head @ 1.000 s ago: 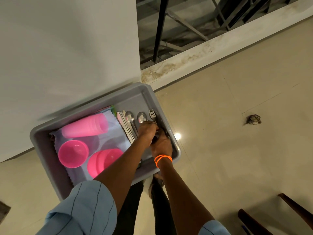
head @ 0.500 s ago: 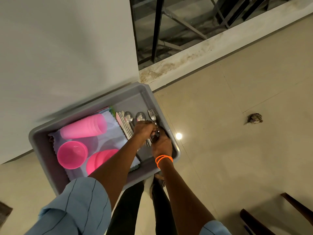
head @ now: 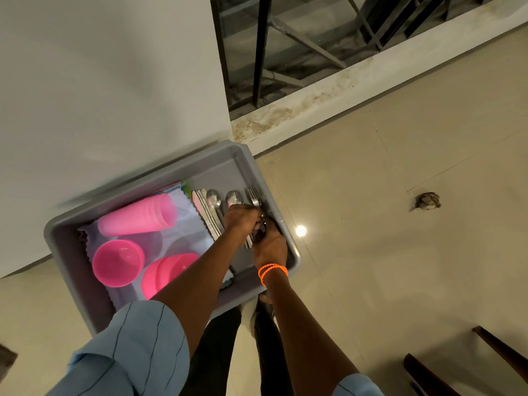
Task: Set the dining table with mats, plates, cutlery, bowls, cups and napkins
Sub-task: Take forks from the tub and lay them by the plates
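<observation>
A grey plastic tub [head: 245, 164] sits on the floor against a white wall. Inside lie a stack of pink cups [head: 137, 217] on its side, an upright pink cup [head: 117, 262] and pink bowls [head: 168, 270], all on pale napkins [head: 185, 221]. Knives [head: 205, 212], spoons [head: 213, 199] and forks [head: 253, 195] lie at the tub's right end. My left hand [head: 240, 220] and my right hand [head: 270, 244], with orange bands at its wrist, are both down among the cutlery handles, fingers curled round them. The handles are mostly hidden by the hands.
The beige tiled floor [head: 400, 252] spreads to the right, with a small crumpled scrap [head: 427, 202] lying on it. A dark metal railing [head: 285, 47] stands behind a stained kerb. A dark wooden chair part [head: 485, 358] shows at the lower right.
Both hands have stayed at the cutlery in the tub's right end, shifting only slightly. The view has drifted a little.
</observation>
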